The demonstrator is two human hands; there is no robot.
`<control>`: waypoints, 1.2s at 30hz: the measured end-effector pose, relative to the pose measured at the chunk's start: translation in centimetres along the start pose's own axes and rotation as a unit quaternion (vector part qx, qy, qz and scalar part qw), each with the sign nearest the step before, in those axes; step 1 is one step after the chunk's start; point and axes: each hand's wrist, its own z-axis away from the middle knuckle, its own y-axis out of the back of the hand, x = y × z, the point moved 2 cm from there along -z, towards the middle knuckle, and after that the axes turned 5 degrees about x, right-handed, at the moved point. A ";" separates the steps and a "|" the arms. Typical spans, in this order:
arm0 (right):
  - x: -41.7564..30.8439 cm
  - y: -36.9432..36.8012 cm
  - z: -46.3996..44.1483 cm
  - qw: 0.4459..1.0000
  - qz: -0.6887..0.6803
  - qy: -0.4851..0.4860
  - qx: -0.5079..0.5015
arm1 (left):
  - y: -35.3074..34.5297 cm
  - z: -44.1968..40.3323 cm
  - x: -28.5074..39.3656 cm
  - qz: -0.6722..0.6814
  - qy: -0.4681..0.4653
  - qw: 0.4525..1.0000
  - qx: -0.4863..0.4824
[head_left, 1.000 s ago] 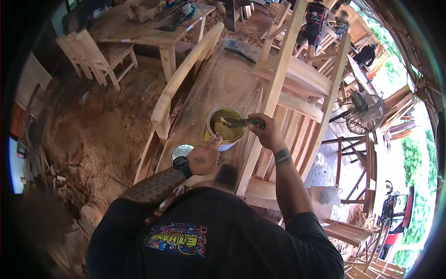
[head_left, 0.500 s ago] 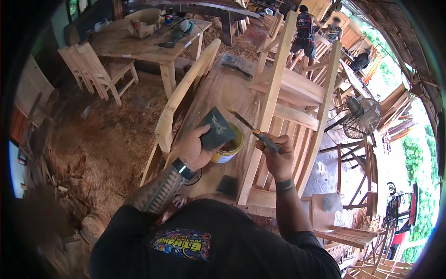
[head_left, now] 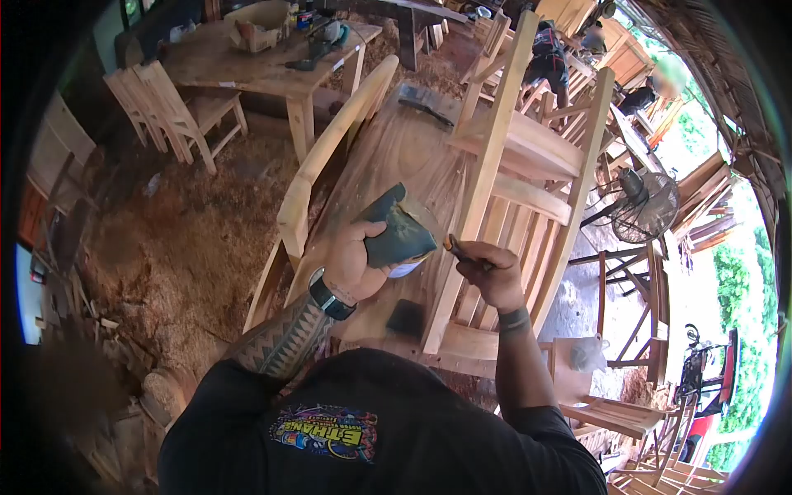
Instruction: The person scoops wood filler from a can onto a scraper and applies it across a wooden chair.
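A dark flat pad with pale smears (head_left: 396,231) is gripped in my left hand (head_left: 352,262), thumb on its face. My right hand (head_left: 492,272) is wrapped round the dark and orange handle of a putty knife (head_left: 450,244), whose blade points toward the pad and is hard to make out. Behind and below the pad, a can (head_left: 403,270) stands on the wooden bench seat (head_left: 421,157), mostly hidden. A second dark flat piece (head_left: 406,317) lies on the seat near my body.
A wooden chair frame (head_left: 488,148) rises at the right of the bench. The curved bench arm (head_left: 318,161) is at its left. A dark tool (head_left: 426,111) lies at the far end. Beyond are a fan (head_left: 646,206), a table (head_left: 239,66), chairs (head_left: 186,115) and people (head_left: 549,62).
Since one second ago, my left hand has left the can and taken hold of the dark pad. The knife has come out of the can; lately both hands shifted slightly and the pad tilted.
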 end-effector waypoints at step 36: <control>20.0 -24.8 3.4 0.937 0.237 -0.175 -0.189 | 34.3 6.4 0.6 -0.058 -0.003 0.962 0.266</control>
